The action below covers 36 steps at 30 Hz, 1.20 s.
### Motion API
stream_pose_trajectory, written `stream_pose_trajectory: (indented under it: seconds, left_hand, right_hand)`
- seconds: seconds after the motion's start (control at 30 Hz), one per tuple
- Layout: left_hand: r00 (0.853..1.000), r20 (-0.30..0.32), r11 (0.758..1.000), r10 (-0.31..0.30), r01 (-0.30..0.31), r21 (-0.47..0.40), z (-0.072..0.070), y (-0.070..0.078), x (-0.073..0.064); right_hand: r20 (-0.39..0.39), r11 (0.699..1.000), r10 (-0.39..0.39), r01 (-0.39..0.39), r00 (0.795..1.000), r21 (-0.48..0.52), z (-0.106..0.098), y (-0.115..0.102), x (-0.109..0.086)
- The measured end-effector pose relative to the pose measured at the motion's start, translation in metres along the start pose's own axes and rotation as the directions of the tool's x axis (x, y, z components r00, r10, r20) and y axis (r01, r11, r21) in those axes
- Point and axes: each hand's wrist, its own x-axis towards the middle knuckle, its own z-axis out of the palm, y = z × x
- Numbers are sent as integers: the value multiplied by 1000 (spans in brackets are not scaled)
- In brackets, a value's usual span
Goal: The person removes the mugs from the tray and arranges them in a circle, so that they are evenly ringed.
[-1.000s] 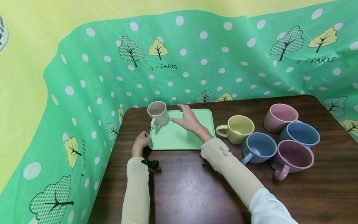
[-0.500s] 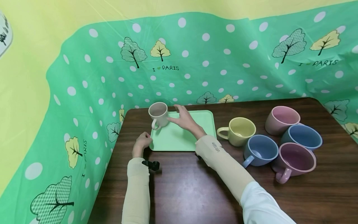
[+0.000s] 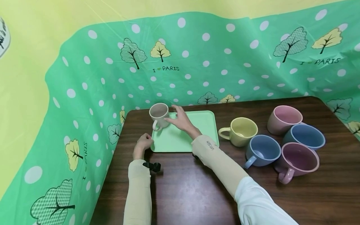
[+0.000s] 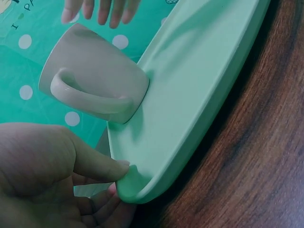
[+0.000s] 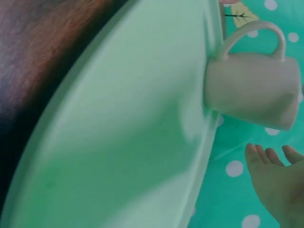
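Observation:
A light grey mug stands upright on the left end of the light green tray, its handle towards the front. My left hand pinches the tray's front left corner; in the left wrist view its thumb lies on the rim with fingers curled beneath. Over the tray, just right of the mug, is my right hand, thumb and fingers spread and holding nothing. The right wrist view shows a gap between the fingers of this hand and the mug's side.
Right of the tray stands a yellow mug, its handle towards the tray. Beyond it are a blue mug, a pink mug, a second blue mug and a purple mug. A patterned green cloth hangs behind the table.
My right hand has moved left over the tray, closer to the grey mug. The left hand stays at the tray corner, and the mugs stand where they were.

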Motion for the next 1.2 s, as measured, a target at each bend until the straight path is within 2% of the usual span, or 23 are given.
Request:
stream_pose_trajectory:
  seconds: [0.37, 0.57, 0.67, 0.77, 0.93, 1.2]
  left_hand:
    - [1000, -2, 1000, 1, -1, 6, 1, 0, 1]
    - [1000, 2, 1000, -10, 10, -2, 0, 1, 0]
    - [1000, 5, 1000, -14, 14, -6, -1, 1, -1]
    - [1000, 5, 1000, -14, 14, -5, -3, 2, -3]
    - [1000, 7, 1000, -16, 16, -19, -4, 0, -1]
    - [1000, 8, 999, -19, 20, -30, -4, 2, -2]
  right_hand:
    - [65, 998, 39, -41, 997, 43, 6, 5, 6]
    - [125, 995, -16, 3, 992, 105, 11, 5, 10]
    - [129, 989, -18, -2, 991, 150, 10, -2, 7]
    - [87, 985, -14, -2, 996, 174, 10, -3, 5]
    - [16, 991, -13, 11, 1000, 130, 13, 4, 8]
    - [102, 999, 21, -25, 995, 34, 11, -6, 14]
